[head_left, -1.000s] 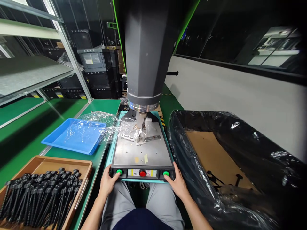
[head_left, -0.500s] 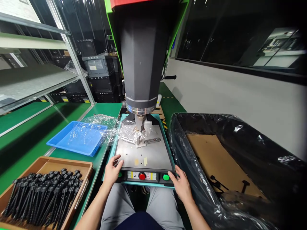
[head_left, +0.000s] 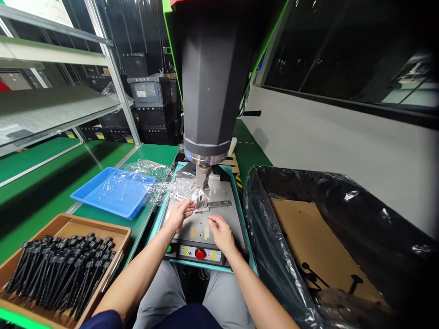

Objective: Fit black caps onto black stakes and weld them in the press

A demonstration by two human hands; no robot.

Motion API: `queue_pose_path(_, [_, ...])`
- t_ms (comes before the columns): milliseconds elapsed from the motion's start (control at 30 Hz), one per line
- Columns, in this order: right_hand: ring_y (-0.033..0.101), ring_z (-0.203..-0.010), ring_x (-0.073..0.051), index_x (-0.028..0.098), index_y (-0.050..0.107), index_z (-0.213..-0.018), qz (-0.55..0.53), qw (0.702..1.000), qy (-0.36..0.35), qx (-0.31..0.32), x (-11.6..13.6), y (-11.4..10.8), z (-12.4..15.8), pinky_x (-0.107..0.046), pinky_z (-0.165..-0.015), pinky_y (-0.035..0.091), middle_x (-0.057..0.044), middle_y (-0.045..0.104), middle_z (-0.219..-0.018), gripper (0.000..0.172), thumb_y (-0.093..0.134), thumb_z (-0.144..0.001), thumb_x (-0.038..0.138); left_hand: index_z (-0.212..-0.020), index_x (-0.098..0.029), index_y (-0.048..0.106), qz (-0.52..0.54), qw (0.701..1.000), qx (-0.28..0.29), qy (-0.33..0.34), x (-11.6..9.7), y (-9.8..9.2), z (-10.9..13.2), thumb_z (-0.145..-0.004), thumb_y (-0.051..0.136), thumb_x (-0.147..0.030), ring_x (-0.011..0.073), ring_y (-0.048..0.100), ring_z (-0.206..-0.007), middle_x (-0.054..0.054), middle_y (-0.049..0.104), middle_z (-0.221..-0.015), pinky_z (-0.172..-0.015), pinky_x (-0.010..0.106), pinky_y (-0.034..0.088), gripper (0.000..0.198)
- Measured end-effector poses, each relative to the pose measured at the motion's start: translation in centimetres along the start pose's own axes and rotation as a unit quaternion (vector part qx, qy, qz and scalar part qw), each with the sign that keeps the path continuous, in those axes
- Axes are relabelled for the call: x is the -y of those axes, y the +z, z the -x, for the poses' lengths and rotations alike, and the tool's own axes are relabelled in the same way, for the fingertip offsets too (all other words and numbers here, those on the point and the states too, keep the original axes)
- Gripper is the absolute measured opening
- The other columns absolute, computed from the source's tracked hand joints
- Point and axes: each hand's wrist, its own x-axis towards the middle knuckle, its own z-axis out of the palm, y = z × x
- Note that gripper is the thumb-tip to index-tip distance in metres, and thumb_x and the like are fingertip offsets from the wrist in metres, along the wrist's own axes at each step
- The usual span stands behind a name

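Above the metal work plate (head_left: 187, 230) of a press machine, both my hands reach in toward a small metal fixture (head_left: 202, 205) under the press head's tip (head_left: 203, 176). My left hand (head_left: 180, 215) is at the fixture's left front, fingers stretched toward it and holding nothing I can see. Whether the fingertips touch it I cannot tell. My right hand (head_left: 221, 232) hovers over the plate, right of and nearer than the fixture, its fingers loosely bent with nothing visible in them. Clear plastic film (head_left: 183, 185) lies around the fixture. A red button (head_left: 200, 253) sits on the front panel.
On the left bench, a brown tray (head_left: 126, 228) carries many black bolt-like parts (head_left: 65, 269) beside a blue tray (head_left: 103, 196). To the right stands a bin lined with black plastic (head_left: 260, 228), with cardboard (head_left: 308, 228) and a few black parts inside. The press body (head_left: 209, 91) hangs overhead.
Both my hands have left the green buttons at the front corners and moved inward and forward over the plate toward the fixture. The view has shifted slightly.
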Motion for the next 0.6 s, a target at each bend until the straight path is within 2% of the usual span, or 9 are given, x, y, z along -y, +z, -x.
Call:
queue_pose_path(100, [0.066, -0.092, -0.024, 0.017, 0.069, -0.109, -0.005, 1.000, -0.018, -0.005, 0.6, 1.8, -2.8, -0.035, -0.073, 0.057, -0.012, 0.068, -0.104, 0.036, 0.052, -0.088, 0.042, -0.093, -0.015, 0.064, 0.079, 0.996, -0.030, -0.015, -0.4, 0.5, -0.7, -0.077, 0.066, -0.058, 0.0183, 0.069, -0.081, 0.012, 0.071, -0.094, -0.074, 0.030, 0.053, 0.045])
queue_pose_path(200, [0.065, -0.085, -0.024, 0.016, 0.067, -0.114, 0.029, 0.997, -0.030, -0.063, 1.2, 3.0, -5.1, -0.038, -0.077, 0.055, -0.012, 0.067, -0.102, 0.039, 0.048, -0.090, 0.040, -0.088, -0.016, 0.062, 0.102, 0.993, -0.052, 0.008, -0.8, 1.0, -0.9, -0.074, 0.073, -0.047, 0.0135, 0.067, -0.070, 0.006, 0.069, -0.080, -0.068, 0.025, 0.052, 0.036])
queue_pose_path(333, [0.061, -0.096, -0.025, 0.015, 0.062, -0.122, 0.084, 0.980, -0.081, -0.162, 2.1, 3.2, -7.9, -0.043, -0.090, 0.050, -0.014, 0.060, -0.108, 0.041, 0.047, -0.091, 0.037, -0.085, -0.016, 0.060, 0.097, 0.994, -0.047, 0.030, -1.5, 1.4, -1.0, -0.073, 0.075, -0.045, 0.0127, 0.066, -0.067, 0.004, 0.067, -0.074, -0.067, 0.024, 0.052, 0.035])
queue_pose_path(400, [0.057, -0.104, -0.027, 0.016, 0.060, -0.125, 0.110, 0.972, -0.098, -0.184, 2.4, 3.0, -9.5, -0.043, -0.096, 0.047, -0.015, 0.057, -0.112, 0.043, 0.053, -0.088, 0.036, -0.084, -0.016, 0.060, 0.092, 0.994, -0.046, 0.035, -1.8, 1.5, -1.0, -0.072, 0.075, -0.045, 0.0137, 0.067, -0.067, 0.004, 0.068, -0.073, -0.066, 0.026, 0.052, 0.035])
queue_pose_path(500, [0.053, -0.112, -0.030, 0.017, 0.068, -0.112, 0.153, 0.972, -0.102, -0.147, 2.6, 2.6, -11.6, -0.045, -0.102, 0.043, -0.015, 0.057, -0.116, 0.035, 0.062, -0.081, 0.033, -0.087, -0.015, 0.060, 0.096, 0.994, -0.033, 0.041, -2.2, 1.4, -1.3, -0.074, 0.074, -0.044, 0.0133, 0.066, -0.067, 0.005, 0.068, -0.075, -0.065, 0.025, 0.052, 0.035])
queue_pose_path(600, [0.054, -0.111, -0.030, 0.017, 0.072, -0.096, 0.165, 0.977, -0.091, -0.096, 3.0, 2.3, -13.0, -0.045, -0.102, 0.042, -0.014, 0.060, -0.115, 0.023, 0.063, -0.080, 0.031, -0.087, -0.014, 0.061, 0.110, 0.993, -0.025, 0.042, -2.6, 1.4, -1.5, -0.074, 0.074, -0.042, 0.0118, 0.065, -0.065, 0.004, 0.068, -0.075, -0.064, 0.023, 0.051, 0.034])
